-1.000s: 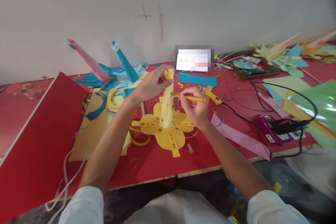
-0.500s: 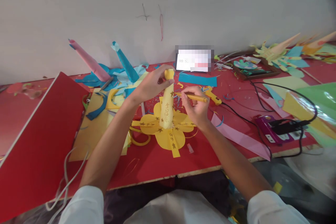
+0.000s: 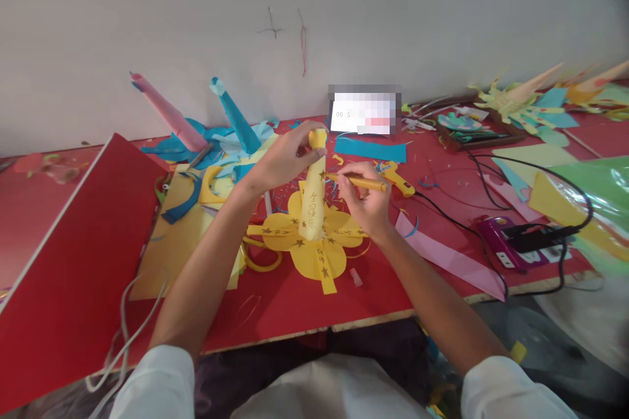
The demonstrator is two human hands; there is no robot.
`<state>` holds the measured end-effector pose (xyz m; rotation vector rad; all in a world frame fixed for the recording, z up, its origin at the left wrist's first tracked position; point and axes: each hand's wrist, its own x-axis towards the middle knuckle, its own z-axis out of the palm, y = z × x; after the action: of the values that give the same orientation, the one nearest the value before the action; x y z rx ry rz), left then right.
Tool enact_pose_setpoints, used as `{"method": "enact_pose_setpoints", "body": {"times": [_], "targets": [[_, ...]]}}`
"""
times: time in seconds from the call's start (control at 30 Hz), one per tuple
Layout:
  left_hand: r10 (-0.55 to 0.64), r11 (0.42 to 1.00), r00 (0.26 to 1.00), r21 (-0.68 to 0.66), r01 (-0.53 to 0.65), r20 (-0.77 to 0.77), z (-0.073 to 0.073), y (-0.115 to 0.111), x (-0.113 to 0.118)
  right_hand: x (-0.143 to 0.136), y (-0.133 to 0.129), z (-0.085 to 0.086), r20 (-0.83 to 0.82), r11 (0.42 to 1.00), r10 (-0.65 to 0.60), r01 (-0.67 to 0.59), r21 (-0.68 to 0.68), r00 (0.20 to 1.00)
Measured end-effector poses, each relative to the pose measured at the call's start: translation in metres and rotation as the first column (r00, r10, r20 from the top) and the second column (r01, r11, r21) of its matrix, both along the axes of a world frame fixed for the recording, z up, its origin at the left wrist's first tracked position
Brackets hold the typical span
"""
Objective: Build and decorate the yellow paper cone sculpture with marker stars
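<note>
A pale yellow paper tube [image 3: 311,206] stands nearly upright on a yellow paper flower base [image 3: 318,258]. Brown stars and handwritten characters mark both tube and petals. With thumb and fingers, my left hand [image 3: 289,154] grips the tube near its top end. My right hand [image 3: 366,203] is closed around a golden-yellow marker pen [image 3: 363,182]. The pen's tip meets the tube's right side by a star, though I cannot tell if it touches. Behind the right hand lies a yellow hot glue gun [image 3: 400,180]. Left of the base are yellow-handled scissors [image 3: 263,262].
Blue and pink paper cones [image 3: 236,114] stand at the back left. A red board [image 3: 83,275] leans at the left. A screen [image 3: 364,112] rests against the wall. Pink paper [image 3: 452,255] and a purple power strip [image 3: 511,242] with cables lie to the right.
Both hands hold almost the same position. The pen's tip remains by the star on the tube, with at most a slight shift of the pen.
</note>
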<state>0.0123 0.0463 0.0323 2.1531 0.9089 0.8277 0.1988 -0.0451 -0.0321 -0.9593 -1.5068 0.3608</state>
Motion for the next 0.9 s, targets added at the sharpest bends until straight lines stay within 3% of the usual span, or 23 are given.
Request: {"method": "enact_pose_setpoints", "body": {"times": [0.27, 0.43, 0.9], "targets": [[0.016, 1.000, 1.000, 0.000, -0.016, -0.001, -0.0001, 0.0004, -0.0008, -0.0013, 0.0003, -0.0020, -0.031, 0.997, 0.069, -0.070, -0.029, 0.997], [0.019, 1.000, 1.000, 0.023, -0.018, -0.017, -0.0018, 0.0028, -0.0020, -0.0008, 0.0007, -0.0041, -0.019, 0.999, 0.018, -0.019, -0.034, 1.000], [0.016, 0.999, 1.000, 0.034, -0.015, -0.023, -0.0003, 0.0013, -0.0024, 0.0000, 0.0002, -0.0037, -0.059, 0.999, 0.022, -0.024, -0.043, 0.998]]}}
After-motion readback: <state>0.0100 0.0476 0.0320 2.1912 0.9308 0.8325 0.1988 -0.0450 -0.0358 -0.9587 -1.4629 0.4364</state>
